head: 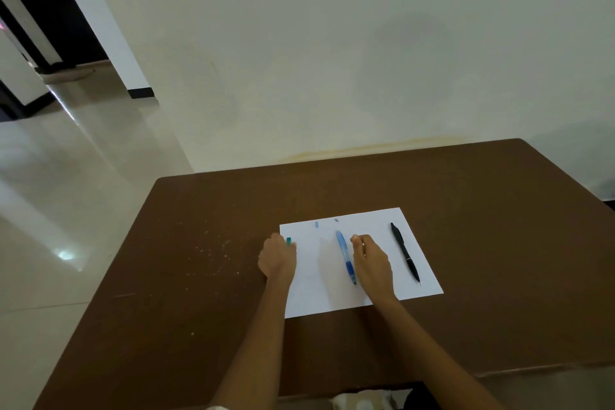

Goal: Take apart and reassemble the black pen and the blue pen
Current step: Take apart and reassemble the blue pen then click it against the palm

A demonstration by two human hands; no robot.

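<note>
A white sheet of paper lies on the brown table. The blue pen lies on it, tip toward me, just left of my right hand, whose fingers are curled at the pen's far end. My left hand rests at the sheet's left edge, pinching a small teal part. The black pen lies whole on the sheet's right side, apart from both hands. Two tiny parts, one bluish and one grey, sit near the sheet's far edge.
Pale crumbs or specks dot the table left of the sheet. A cream wall stands behind the table's far edge. Tiled floor lies to the left.
</note>
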